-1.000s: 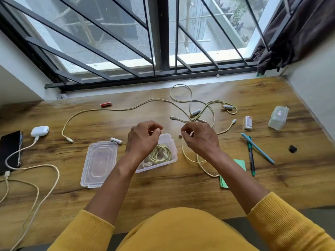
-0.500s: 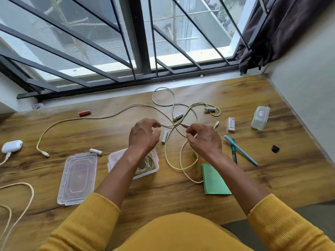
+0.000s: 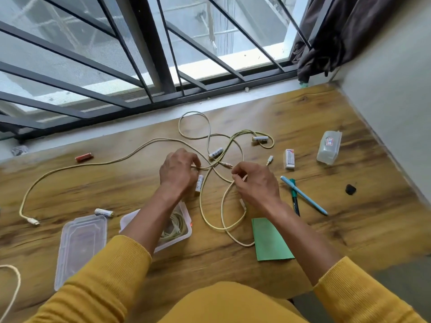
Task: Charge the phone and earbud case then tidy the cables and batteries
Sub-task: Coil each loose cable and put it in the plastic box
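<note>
Over a wooden desk by a barred window, the left hand and right hand each pinched, fingers curled, a stretch of the tangled yellow cable. White batteries lay scattered among its loops, and an open plastic box holding a coiled cable sat beneath the left forearm.

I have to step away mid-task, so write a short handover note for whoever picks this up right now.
Left hand and right hand each pinch the tangled yellowish braided cable on the wooden table.
Done: one coiled cable lies in the open clear plastic box; its lid lies beside it.
Left: untangle and coil this cable, then gather the loose white batteries and the red battery. Phone and earbud case are out of view.
</note>
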`<state>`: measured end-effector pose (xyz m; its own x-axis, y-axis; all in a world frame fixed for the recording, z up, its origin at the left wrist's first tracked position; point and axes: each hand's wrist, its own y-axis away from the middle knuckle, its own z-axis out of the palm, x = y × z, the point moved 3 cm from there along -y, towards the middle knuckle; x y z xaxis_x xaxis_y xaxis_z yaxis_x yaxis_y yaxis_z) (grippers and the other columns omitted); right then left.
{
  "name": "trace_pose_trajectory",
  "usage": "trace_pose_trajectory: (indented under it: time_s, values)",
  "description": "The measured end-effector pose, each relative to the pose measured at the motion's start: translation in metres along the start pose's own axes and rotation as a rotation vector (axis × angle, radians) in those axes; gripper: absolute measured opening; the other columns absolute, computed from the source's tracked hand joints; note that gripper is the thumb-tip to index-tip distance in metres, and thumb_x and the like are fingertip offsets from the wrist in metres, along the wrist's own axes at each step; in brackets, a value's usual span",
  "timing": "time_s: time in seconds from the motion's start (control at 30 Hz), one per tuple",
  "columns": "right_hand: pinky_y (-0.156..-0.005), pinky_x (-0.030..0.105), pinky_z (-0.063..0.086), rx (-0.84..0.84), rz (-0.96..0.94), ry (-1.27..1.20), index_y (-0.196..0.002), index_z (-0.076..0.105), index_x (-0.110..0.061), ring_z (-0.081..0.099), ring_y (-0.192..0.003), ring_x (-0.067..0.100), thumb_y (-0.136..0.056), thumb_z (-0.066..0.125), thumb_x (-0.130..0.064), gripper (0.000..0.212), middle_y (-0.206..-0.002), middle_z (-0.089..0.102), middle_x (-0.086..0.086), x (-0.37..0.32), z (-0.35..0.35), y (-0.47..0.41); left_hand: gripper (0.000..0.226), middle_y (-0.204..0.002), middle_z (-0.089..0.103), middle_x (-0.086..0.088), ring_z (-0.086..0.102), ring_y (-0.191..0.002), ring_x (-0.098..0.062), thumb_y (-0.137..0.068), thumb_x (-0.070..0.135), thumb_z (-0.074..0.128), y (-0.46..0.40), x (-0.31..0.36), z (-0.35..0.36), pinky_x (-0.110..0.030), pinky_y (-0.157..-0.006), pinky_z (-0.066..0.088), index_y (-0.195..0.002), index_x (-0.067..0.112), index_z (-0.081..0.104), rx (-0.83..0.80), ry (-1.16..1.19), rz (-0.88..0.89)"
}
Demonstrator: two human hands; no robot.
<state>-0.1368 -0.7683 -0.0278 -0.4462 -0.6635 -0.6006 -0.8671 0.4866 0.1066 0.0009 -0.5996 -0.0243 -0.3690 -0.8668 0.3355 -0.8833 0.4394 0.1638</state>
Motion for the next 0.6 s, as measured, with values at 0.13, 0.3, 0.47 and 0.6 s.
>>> trace_pose_trajectory:
  time_s: [0.13, 0.3, 0.47, 0.6]
  values:
    - [-0.075, 0.034, 0.058, 0.005, 0.002, -0.007, -0.105, 0.076, -0.031, 0.071, -0.088, 0.015, -0.096, 0.068, -0.031, 0.013, -0.097, 0.077, -0.009, 0.001, 0.002, -0.002, 0.013, -0.107, 0.065, 0.004, 0.059, -0.110, -0.026, -0.089, 0.023, 0.076, -0.005, 0.000, -0.001, -0.033, -0.081, 0.046, -0.096, 0.033, 0.080, 0.004, -0.017, 0.020]
    - [-0.074, 0.033, 0.058, 0.011, -0.004, -0.023, -0.107, 0.077, -0.029, 0.072, -0.087, 0.014, -0.097, 0.067, -0.031, 0.014, -0.098, 0.078, -0.009, 0.000, 0.001, 0.000, 0.007, -0.104, 0.071, 0.007, 0.060, -0.106, -0.024, -0.089, 0.025, 0.077, -0.001, 0.005, -0.015, -0.033, -0.078, 0.044, -0.094, 0.030, 0.079, 0.074, 0.005, 0.063]
    - [-0.070, 0.030, 0.056, 0.044, -0.030, -0.106, -0.105, 0.077, -0.029, 0.072, -0.085, 0.011, -0.097, 0.068, -0.030, 0.013, -0.095, 0.078, -0.010, -0.006, -0.003, 0.004, 0.006, -0.092, 0.073, 0.013, 0.065, -0.088, -0.016, -0.091, 0.026, 0.076, 0.013, 0.015, -0.044, -0.032, -0.076, 0.048, -0.093, 0.031, 0.078, 0.192, 0.150, 0.081]
    - [-0.076, 0.038, 0.061, 0.022, -0.044, -0.281, -0.099, 0.079, -0.029, 0.070, -0.081, 0.005, -0.095, 0.069, -0.031, 0.011, -0.086, 0.075, -0.015, -0.020, -0.005, 0.007, 0.004, -0.090, 0.071, 0.018, 0.061, -0.074, 0.001, -0.093, 0.029, 0.076, 0.030, 0.029, -0.063, -0.026, -0.070, 0.042, -0.096, 0.031, 0.078, 0.212, 0.277, 0.067]
